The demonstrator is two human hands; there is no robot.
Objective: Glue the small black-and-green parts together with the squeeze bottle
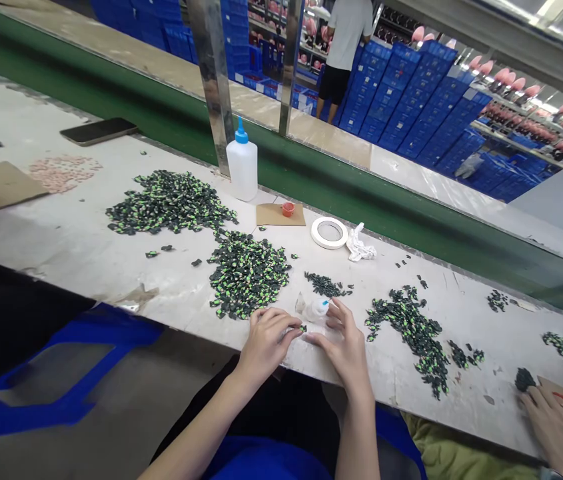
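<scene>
My left hand (270, 337) pinches a small black-and-green piece (303, 329) between thumb and fingertips, just above the table's near edge. My right hand (345, 343) is beside it, thumb and fingers spread apart. Its fingertips are close to the blue tip of a small translucent white bottle (315, 309); whether they touch it I cannot tell. A large heap of black-and-green pieces (248, 273) lies just beyond my left hand. A small pile of dark pieces (325, 285) is behind the bottle, and another black-and-green pile (411, 333) spreads to the right of my right hand.
At the back stand a white squeeze bottle (242, 167), a red cup (288, 209) on cardboard, a tape roll (330, 233) and crumpled tissue (360, 245). A phone (98, 131) lies far left. Another person's hand (558, 420) works at right. Blue crates (401, 100) rise beyond the green belt.
</scene>
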